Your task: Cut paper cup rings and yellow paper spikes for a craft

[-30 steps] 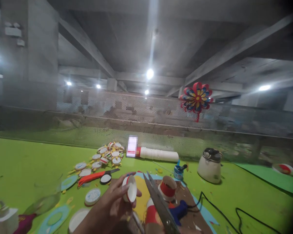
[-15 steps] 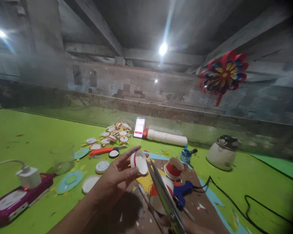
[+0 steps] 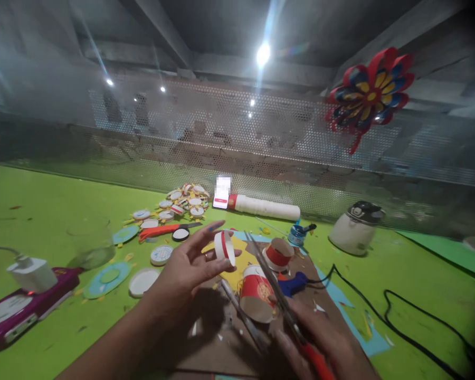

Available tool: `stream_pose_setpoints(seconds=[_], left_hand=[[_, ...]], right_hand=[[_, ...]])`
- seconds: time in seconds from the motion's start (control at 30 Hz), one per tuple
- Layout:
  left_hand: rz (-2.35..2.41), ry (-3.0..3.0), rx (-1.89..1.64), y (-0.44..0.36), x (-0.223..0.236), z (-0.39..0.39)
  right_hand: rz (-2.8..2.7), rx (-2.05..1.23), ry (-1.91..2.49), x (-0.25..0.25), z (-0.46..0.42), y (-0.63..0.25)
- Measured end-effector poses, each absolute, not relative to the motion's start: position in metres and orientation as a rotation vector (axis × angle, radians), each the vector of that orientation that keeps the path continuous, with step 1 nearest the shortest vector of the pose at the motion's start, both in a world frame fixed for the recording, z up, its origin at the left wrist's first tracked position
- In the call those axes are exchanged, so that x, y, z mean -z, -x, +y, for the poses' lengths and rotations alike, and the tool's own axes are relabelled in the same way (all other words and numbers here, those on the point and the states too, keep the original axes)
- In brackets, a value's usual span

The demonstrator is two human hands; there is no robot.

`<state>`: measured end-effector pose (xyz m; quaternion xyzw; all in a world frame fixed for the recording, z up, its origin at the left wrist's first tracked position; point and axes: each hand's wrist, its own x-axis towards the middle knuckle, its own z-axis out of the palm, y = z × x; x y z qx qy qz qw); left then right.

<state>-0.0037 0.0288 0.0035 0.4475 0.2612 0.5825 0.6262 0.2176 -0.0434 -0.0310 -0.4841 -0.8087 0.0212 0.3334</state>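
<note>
The right hand [image 3: 319, 327] grips red-handled scissors [image 3: 284, 302], whose blades partly cover a tipped red cup [image 3: 255, 289]. The left hand [image 3: 188, 270], half curled, pinches a red-striped white ring [image 3: 221, 249] left of the blade tips. Beyond are a blue jar [image 3: 296, 237], white tube [image 3: 267, 207] and mesh screen [image 3: 261, 153].

- your left hand [image 3: 184, 272] is bare-skinned, and you wear a thin, gold-coloured ring [image 3: 209, 256] on one of its fingers
- a small blue smudge [image 3: 212, 228] marks your far-reaching finger on that hand, toward its tip
- your left forearm [image 3: 122, 330] is bare down to the near edge
- your right hand [image 3: 316, 327], on the right, is ungloved too, its outline blurred
</note>
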Motion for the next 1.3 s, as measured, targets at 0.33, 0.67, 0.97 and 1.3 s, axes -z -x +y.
stream_pose_setpoints(seconds=[0.33, 0.67, 0.97, 1.3], left_hand=[[0.668, -1.216, -1.348, 0.001, 0.001, 0.029], [0.65, -1.453, -1.453, -0.003, 0.002, 0.016], [0.701, -1.722, -1.724, 0.004, 0.003, 0.01], [0.766, -1.68, -1.787, -0.002, 0.005, 0.009]], right_hand=[[-1.85, -0.639, 1.211, 0.018, -0.051, -0.202], [-1.836, -0.629, 1.278, 0.013, -0.053, -0.199], [-1.869, -0.042, 1.315, 0.024, -0.053, -0.205], [-1.982, 0.046, 1.178, 0.022, -0.051, -0.203]])
